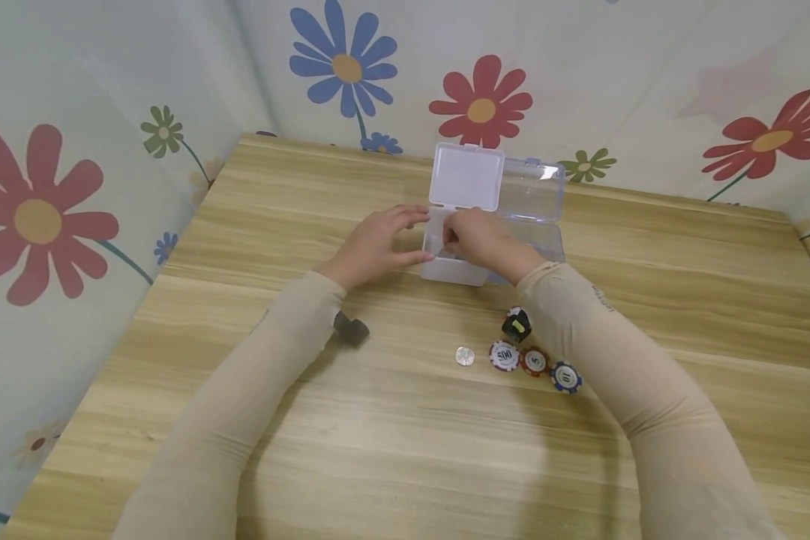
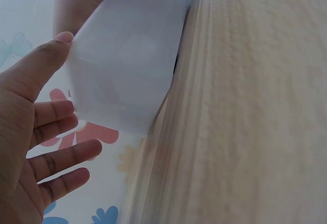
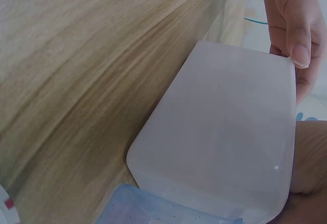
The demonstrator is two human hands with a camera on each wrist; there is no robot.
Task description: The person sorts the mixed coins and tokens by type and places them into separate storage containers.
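A white plastic box (image 1: 454,272) stands on the table with its lid (image 1: 467,177) raised. My right hand (image 1: 479,236) reaches down into it with bent fingers; the fingertips, and anything between them, are hidden. At the box's left side is my left hand (image 1: 374,244). Its thumb touches the rim near a corner, and in the left wrist view the other fingers (image 2: 66,157) spread loosely. In the right wrist view the box's outer wall (image 3: 225,127) hides most of the right hand.
A clear bluish box (image 1: 545,238), lid up, adjoins the white box on the right. Nearer lie a silver coin (image 1: 465,355), poker chips marked 500 (image 1: 504,355), 5 (image 1: 534,361) and 10 (image 1: 565,376), and a partly covered chip beneath the right wrist's black strap piece (image 1: 517,325). A flowered wall backs the table.
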